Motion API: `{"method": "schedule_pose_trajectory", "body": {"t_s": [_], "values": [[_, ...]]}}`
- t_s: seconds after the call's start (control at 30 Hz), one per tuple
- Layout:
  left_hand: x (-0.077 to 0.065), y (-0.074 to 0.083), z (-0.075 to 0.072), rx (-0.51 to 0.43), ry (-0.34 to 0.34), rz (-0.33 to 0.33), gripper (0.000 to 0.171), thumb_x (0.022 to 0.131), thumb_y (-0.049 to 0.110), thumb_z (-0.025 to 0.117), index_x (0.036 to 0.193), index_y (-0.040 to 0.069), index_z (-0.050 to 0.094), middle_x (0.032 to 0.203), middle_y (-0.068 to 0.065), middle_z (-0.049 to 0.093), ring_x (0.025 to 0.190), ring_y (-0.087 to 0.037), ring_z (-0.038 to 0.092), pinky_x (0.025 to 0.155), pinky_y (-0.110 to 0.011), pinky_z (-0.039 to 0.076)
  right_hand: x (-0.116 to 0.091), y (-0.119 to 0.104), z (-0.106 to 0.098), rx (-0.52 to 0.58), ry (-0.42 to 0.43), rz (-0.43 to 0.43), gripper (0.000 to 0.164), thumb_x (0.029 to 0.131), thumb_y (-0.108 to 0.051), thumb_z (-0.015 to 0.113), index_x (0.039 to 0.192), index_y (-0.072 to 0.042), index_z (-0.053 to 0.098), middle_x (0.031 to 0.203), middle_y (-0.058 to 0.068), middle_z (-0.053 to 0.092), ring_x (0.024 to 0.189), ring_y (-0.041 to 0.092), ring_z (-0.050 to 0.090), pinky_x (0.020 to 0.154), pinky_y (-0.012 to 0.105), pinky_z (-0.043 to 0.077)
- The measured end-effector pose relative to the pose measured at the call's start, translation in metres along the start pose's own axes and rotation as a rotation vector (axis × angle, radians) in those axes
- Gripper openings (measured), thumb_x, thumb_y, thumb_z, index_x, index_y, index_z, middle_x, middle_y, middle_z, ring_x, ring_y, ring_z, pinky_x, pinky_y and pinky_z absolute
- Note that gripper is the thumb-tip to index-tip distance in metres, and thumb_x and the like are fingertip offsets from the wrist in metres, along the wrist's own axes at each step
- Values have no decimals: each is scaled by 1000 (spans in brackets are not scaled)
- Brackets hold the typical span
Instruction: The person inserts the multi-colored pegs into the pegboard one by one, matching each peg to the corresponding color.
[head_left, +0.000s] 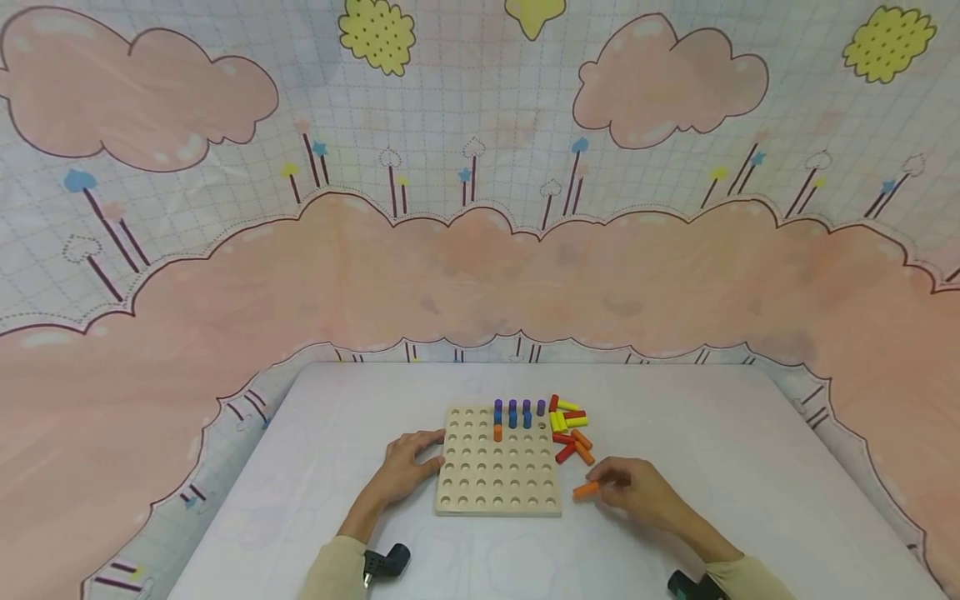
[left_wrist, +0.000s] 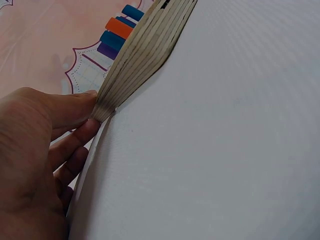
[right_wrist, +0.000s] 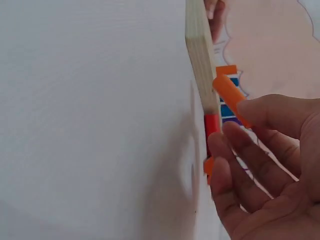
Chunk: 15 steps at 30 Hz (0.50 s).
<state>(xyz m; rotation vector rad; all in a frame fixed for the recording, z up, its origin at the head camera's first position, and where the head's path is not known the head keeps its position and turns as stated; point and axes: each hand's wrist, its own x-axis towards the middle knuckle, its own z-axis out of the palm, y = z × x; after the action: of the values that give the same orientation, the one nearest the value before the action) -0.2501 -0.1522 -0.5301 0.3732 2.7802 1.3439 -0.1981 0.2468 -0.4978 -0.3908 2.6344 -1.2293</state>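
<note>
Right now, pinching an orange peg [head_left: 586,491] in the right hand [head_left: 637,493], just past the right side of a wooden board [head_left: 480,481], near its front corner. In the right wrist view, holding that peg at a slant, with one end by the thumb and the other end poking out. Hard to tell if touching the white table [head_left: 675,417] with it. With the left hand [head_left: 408,467], touching the left edge of the board, with loose fingers and a thumb a little apart. On the board, lots of round holes in rows, with pegs standing up toward the back: four purple pegs [head_left: 541,407] in the last row, three blue pegs [head_left: 513,421] in the next, and one standing orange peg [head_left: 498,434] before the leftmost blue. Just beside the board, on the right and toward the back, a messy bunch of red pegs [head_left: 566,453], yellow pegs [head_left: 577,422] and loose orange pegs [head_left: 584,452]. On both arms, tan sleeves [head_left: 333,573]. Behind it all, a backdrop with pink clouds [head_left: 671,92].
</note>
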Motion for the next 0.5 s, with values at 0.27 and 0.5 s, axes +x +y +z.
{"method": "schedule_pose_trajectory", "body": {"t_s": [0.27,0.5], "values": [[0,0,0,-1,-4,-5,46,91,17,69,136,12,59,133,-4,64,132,-28,45,118,-50,12,11,-13,-2,24,107,-60,19,88,-7,70,107,-9,71,104,2,72,96,19,66,78,15,53],[1,1,0,13,2,-15,46,91,19,69,135,13,59,133,-3,64,131,-28,46,118,-51,13,24,-21,-1,44,230,-64,22,89,-9,71,111,-10,73,112,5,73,97,17,65,79,18,54]]}}
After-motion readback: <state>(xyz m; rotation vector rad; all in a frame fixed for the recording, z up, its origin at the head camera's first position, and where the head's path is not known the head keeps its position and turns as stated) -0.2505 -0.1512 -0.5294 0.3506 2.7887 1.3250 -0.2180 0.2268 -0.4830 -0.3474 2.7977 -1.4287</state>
